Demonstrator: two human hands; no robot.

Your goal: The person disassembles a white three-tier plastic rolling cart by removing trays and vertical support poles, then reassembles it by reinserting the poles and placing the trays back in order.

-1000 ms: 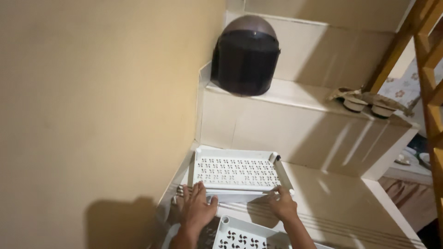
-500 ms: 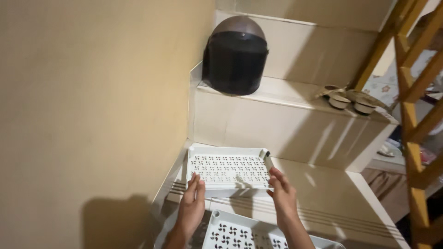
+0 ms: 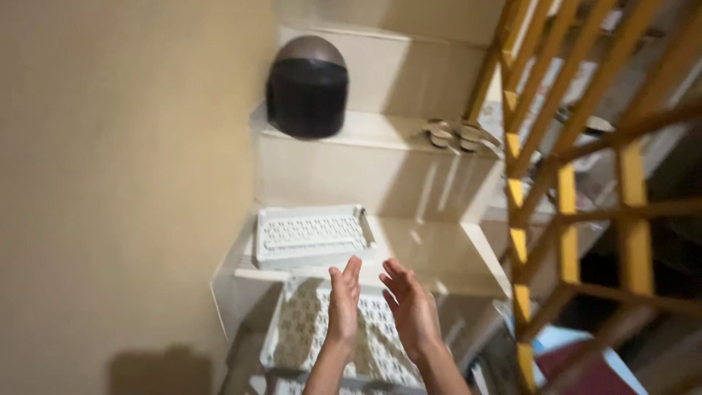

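Note:
A white perforated plastic tray (image 3: 311,234) lies flat on a white stair step, close to the left wall. My left hand (image 3: 342,303) and my right hand (image 3: 409,303) are raised just in front of it, palms facing each other, fingers straight, holding nothing and touching nothing. Below the hands, on the lower step, lies another white perforated tray (image 3: 314,336), partly hidden by my forearms.
A dark helmet (image 3: 307,88) rests on the step above, with a pair of sandals (image 3: 457,135) to its right. A yellow metal stair railing (image 3: 563,183) rises on the right. A beige wall (image 3: 110,183) fills the left side.
Both hands have let go of the white tray, which stays on the step, and pulled back towards me and together. The view has swung right, showing more railing.

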